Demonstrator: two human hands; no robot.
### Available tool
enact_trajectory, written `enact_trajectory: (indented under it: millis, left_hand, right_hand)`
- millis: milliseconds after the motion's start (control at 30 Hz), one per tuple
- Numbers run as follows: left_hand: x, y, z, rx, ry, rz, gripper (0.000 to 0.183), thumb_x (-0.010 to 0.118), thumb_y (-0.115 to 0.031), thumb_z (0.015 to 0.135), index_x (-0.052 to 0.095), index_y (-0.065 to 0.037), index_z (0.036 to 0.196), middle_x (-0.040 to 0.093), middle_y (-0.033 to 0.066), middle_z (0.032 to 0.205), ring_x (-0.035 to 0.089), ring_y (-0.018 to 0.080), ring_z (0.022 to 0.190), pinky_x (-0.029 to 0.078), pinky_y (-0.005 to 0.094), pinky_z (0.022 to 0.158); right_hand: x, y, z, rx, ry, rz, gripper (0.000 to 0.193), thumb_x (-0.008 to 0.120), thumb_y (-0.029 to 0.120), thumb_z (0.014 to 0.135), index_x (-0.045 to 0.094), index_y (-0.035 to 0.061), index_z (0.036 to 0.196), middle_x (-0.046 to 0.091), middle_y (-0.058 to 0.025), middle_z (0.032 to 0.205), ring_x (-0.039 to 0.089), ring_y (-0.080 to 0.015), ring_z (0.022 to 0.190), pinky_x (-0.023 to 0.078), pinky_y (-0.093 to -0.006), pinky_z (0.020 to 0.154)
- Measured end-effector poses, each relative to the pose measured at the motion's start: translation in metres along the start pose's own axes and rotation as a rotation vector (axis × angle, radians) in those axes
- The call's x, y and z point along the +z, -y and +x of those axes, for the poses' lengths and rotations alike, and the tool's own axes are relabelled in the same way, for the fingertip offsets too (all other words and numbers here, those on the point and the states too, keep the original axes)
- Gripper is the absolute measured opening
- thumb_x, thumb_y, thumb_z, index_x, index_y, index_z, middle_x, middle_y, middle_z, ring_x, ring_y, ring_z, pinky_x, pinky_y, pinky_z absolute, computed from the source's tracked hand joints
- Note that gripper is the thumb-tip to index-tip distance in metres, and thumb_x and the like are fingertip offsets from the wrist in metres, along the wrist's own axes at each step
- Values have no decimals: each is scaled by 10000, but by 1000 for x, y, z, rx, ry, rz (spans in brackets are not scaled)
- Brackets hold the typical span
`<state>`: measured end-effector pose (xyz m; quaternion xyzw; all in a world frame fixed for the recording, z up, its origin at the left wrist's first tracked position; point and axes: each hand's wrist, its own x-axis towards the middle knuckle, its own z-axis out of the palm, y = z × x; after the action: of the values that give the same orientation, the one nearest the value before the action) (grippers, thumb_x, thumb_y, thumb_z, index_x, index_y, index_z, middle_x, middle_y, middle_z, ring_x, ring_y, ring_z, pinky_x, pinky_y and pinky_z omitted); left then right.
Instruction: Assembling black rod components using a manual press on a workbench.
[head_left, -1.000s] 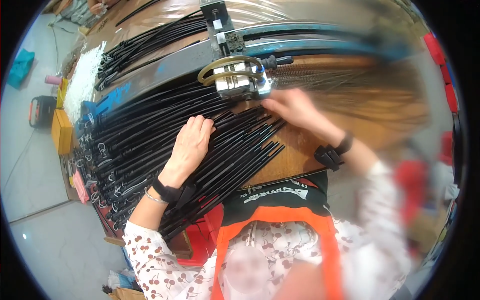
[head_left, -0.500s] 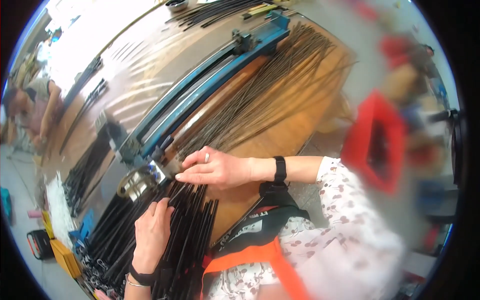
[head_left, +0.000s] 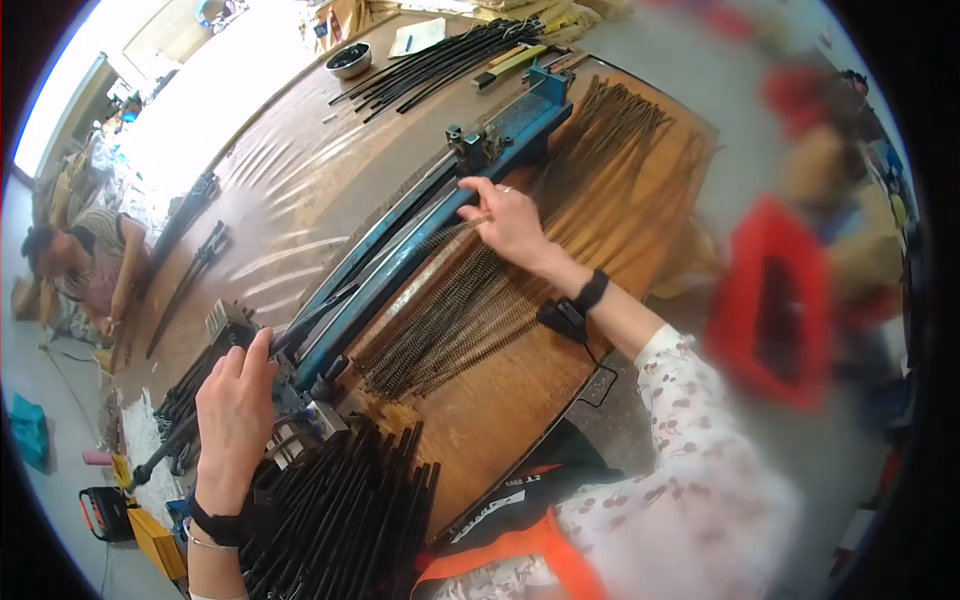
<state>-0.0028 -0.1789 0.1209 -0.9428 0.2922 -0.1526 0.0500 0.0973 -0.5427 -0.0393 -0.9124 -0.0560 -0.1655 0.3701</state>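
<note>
Co-worker (head_left: 95, 255) at table's (head_left: 480, 425) left edge. Left hand (head_left: 235, 415) closed around black rod (head_left: 162, 458), which slants toward blue rail (head_left: 392, 268). Bundled black rods (head_left: 340, 510) at table's near edge. Brown coil springs (head_left: 440, 325) strewn beside rail, toward table's far right corner. Right hand (head_left: 512, 228), fingertips pinched together on single spring (head_left: 450, 232), raised above rail.

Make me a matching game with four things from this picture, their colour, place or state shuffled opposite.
1. Right hand
2. Long rail
3. Bowl
4. Rod pile

A. Blue, running lengthwise along the machine
B. Black, at the picture's lower edge
C. Fingers at one end of a coil spring
D. Beside the white paper

Pairs: 1-C, 2-A, 3-D, 4-B
</note>
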Motion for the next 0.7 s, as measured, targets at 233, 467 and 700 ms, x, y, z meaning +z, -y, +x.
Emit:
enact_trajectory:
  millis: [233, 467, 700]
  left_hand:
    - [-2, 22, -23, -61, -42, -18, 391, 657, -6, 847, 641, -97, 1226, 542, 120, 763, 593, 323, 712, 482, 430, 605]
    - [-8, 23, -48, -27, -70, 30, 391, 685, -13, 826, 679, -100, 1207, 523, 103, 761, 553, 286, 718, 454, 410, 649]
    - [-4, 38, -83, -64, -148, -103, 246, 627, 20, 881, 618, -35, 1120, 554, 159, 823, 576, 348, 739, 471, 442, 663]
  right_hand:
    - [12, 70, -23, -722, -93, 467, 440, 740, 165, 859, 656, 88, 1283, 634, -6, 833, 586, -214, 875, 418, -376, 844]
    - [44, 102, -26, -834, -287, 367, 455, 773, 164, 826, 696, 160, 1275, 623, 15, 762, 562, -108, 683, 475, -279, 616]
    - [66, 132, -25, -934, -459, 296, 371, 605, 267, 1001, 635, 120, 1340, 574, -7, 724, 523, -111, 631, 422, -293, 513]
